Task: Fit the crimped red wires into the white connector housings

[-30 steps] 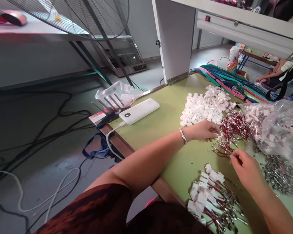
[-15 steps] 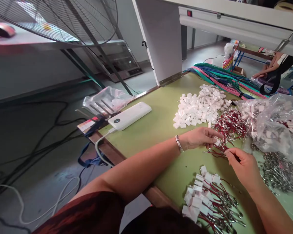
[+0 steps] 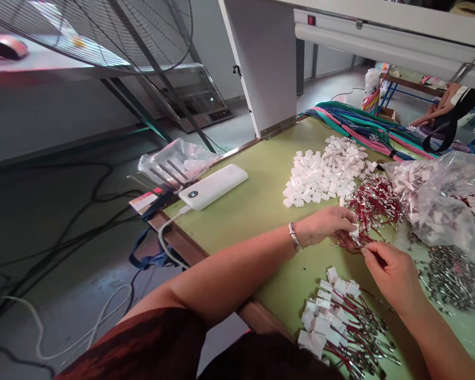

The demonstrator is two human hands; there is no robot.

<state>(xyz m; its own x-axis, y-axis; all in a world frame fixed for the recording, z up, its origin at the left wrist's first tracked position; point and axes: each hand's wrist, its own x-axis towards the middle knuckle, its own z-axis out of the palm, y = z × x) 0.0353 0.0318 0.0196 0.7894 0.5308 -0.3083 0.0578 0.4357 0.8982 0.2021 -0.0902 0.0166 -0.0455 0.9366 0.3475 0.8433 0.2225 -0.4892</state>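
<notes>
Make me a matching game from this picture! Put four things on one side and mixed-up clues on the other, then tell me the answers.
Things
1. left hand
2. power bank
3. bundle of long wires
4. heap of short wires

Clues
A. green, blue and pink
B. has a white cable plugged in
C. dark red and silvery
D. has a bracelet at its wrist

Right pairs: 1-D, 2-B, 3-A, 4-C
</notes>
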